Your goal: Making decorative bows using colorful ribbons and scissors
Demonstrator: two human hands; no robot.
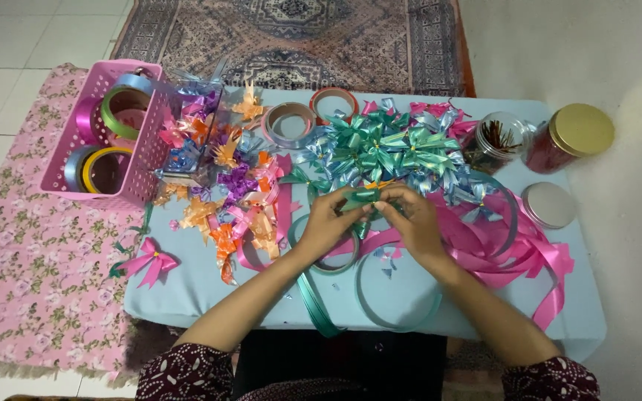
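A: Where does the work sit right now?

B: Both hands meet over the middle of the low desk covered in pale blue cloth (187, 297). The left hand (326, 221) and the right hand (414, 221) are each pinched narrow on a small strip of shiny teal-green plastic ribbon (362, 197), held between them just above the desk top, in front of the heap of finished teal and light blue ribbon bows (388, 145).

A: What could go wrong from here?

B: I'd judge the ribbon is slick and springy. If either pinch loosens, the folded loops could spring open and the shape would be lost.

A: Anything around the hands that could interfere?

B: Yes. Loose loops of glossy pink ribbon (507, 245) lie touching the right wrist, and a long teal ribbon tail (313, 301) runs under the left forearm and off the desk's front edge. A wrist shift could drag either one, and the tail could slide to the floor.

A: And further out?

B: A clear glass jar with a gold metal lid (570, 137) lies on its side at the far right corner, next to an open jar of thin sticks (498, 141). A tug on the pink ribbon might nudge them. The pink plastic basket of ribbon rolls (139, 119) overhangs the left edge, so I would say a bump could tip it.
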